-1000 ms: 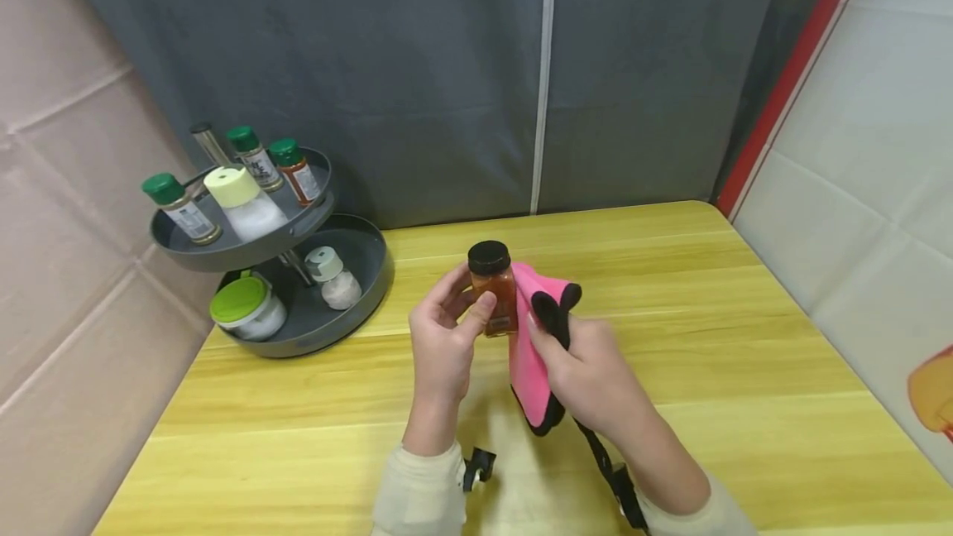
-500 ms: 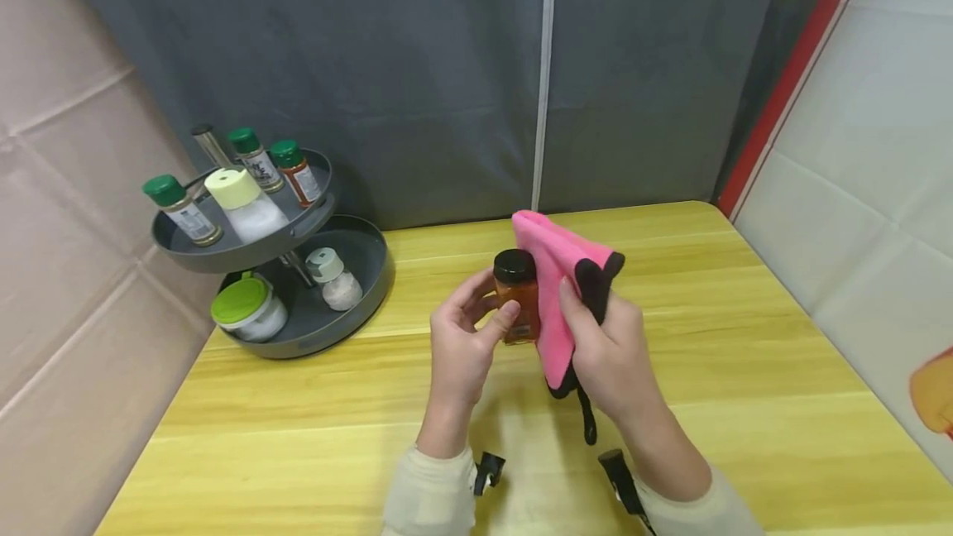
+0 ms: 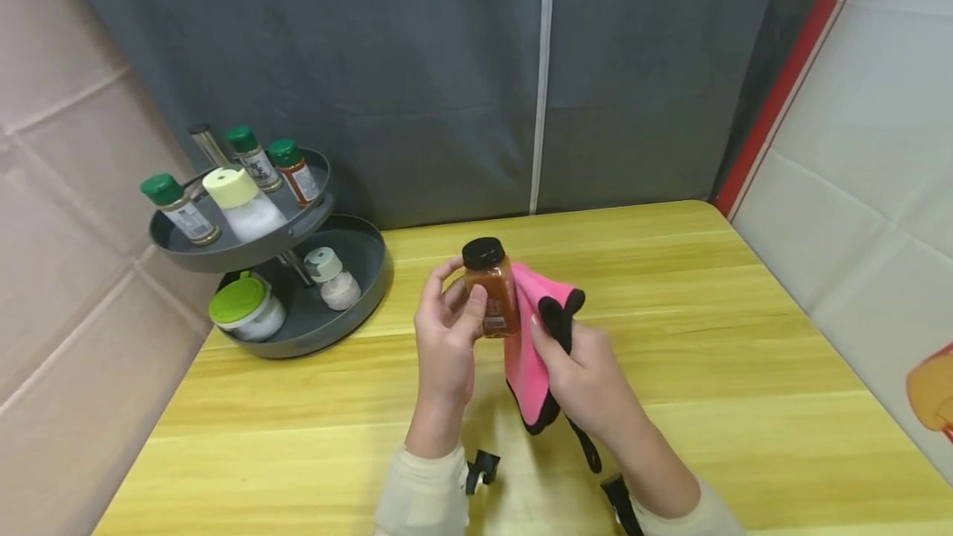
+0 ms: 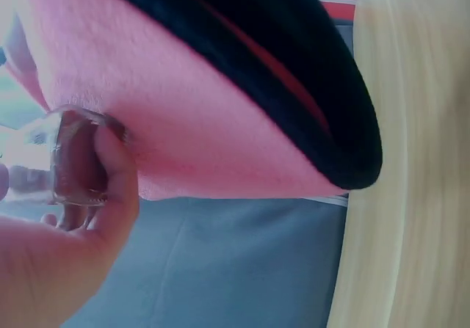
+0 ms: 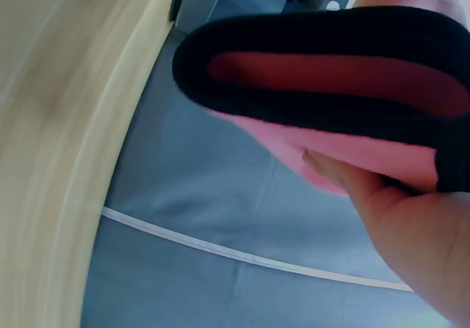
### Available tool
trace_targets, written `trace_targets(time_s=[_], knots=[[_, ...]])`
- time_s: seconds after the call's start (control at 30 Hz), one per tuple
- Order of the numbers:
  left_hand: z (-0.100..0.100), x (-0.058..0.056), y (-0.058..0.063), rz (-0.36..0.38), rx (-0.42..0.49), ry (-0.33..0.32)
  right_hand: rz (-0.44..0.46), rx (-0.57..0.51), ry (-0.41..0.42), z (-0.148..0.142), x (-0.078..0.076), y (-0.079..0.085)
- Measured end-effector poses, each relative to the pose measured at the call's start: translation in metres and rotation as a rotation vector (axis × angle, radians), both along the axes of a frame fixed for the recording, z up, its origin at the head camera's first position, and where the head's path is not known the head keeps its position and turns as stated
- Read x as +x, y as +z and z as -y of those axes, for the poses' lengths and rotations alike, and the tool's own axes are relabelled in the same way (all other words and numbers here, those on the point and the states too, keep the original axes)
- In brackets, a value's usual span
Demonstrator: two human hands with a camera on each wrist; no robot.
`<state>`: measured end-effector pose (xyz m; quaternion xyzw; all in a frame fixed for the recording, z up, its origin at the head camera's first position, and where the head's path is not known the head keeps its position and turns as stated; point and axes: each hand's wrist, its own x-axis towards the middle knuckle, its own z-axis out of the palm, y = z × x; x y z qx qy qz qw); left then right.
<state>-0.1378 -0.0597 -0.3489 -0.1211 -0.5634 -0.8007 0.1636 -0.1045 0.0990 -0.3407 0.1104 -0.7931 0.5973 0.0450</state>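
My left hand point(image 3: 445, 337) grips a spice jar point(image 3: 497, 296) by its side, thumb across the front. The jar is upright, with a black lid and reddish-brown contents, held over the table. In my right hand point(image 3: 588, 370) is a folded pink cloth point(image 3: 530, 370) with black edging, its pink side against the jar's right side. In the left wrist view the jar's clear base point(image 4: 73, 155) shows in front of the pink cloth point(image 4: 183, 122). The right wrist view has the cloth's black folded edge point(image 5: 308, 34) above my right thumb; the jar is hidden there.
A grey two-tier rack point(image 3: 298, 346) stands at the table's back left. Its upper tier holds several shakers, including a cream-capped one point(image 3: 249, 209); below are a green-lidded tub point(image 3: 246, 308) and a small white-capped shaker point(image 3: 335, 279). A grey curtain point(image 3: 409, 81) closes the back.
The cloth slid up along the jar's side half a second ago and is now lower again. Both hands shifted right, then back left with the jar. The rack is unchanged.
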Motion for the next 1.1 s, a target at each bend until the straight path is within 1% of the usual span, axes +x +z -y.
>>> trace_targets(time_s=[0.07,0.1,0.17,0.23,0.3,0.37,0.43,0.47,0.5,0.63,0.7,0.8,0.9,0.97,1.03,1.1], knots=[[0.001,0.000,0.000,0.024,0.040,-0.046,0.033,-0.029,0.006,-0.001,0.000,0.000],[0.001,0.000,-0.001,0.034,0.046,-0.060,0.042,-0.049,0.012,-0.002,0.001,0.000],[0.000,-0.001,-0.003,0.046,0.023,-0.052,0.046,-0.071,0.028,-0.004,0.003,0.001],[-0.001,-0.003,-0.005,0.039,-0.033,-0.015,0.036,-0.092,0.042,-0.006,0.005,0.002],[-0.001,-0.003,-0.006,0.031,-0.100,0.028,0.002,-0.088,0.040,-0.007,0.005,0.003],[-0.002,-0.004,-0.006,0.015,-0.172,0.055,-0.039,-0.079,0.015,-0.007,0.005,0.005],[-0.004,-0.004,-0.006,-0.001,-0.223,0.057,-0.095,-0.087,-0.013,-0.007,0.005,0.008],[-0.005,-0.003,-0.006,0.000,-0.243,0.058,-0.139,-0.099,-0.013,-0.006,0.003,0.010],[-0.007,-0.003,-0.007,-0.001,-0.257,0.057,-0.163,-0.114,-0.019,-0.006,0.003,0.012],[-0.012,-0.001,-0.007,0.006,-0.267,0.037,-0.272,-0.198,-0.019,-0.001,0.002,0.019],[-0.013,0.000,-0.007,0.010,-0.265,0.026,-0.289,-0.228,-0.016,0.002,0.003,0.018],[-0.014,0.001,-0.006,0.008,-0.240,0.029,-0.324,-0.241,0.020,0.008,0.004,0.015],[-0.014,0.000,-0.005,-0.013,-0.213,0.061,-0.324,-0.212,0.034,0.013,0.005,0.009],[-0.012,0.000,-0.003,-0.021,-0.193,0.087,-0.299,-0.175,0.028,0.014,0.006,0.004],[-0.010,-0.002,-0.003,-0.026,-0.177,0.113,-0.253,-0.134,0.022,0.014,0.006,-0.001],[-0.008,-0.003,-0.003,-0.024,-0.168,0.130,-0.183,-0.095,0.033,0.012,0.007,-0.006]])
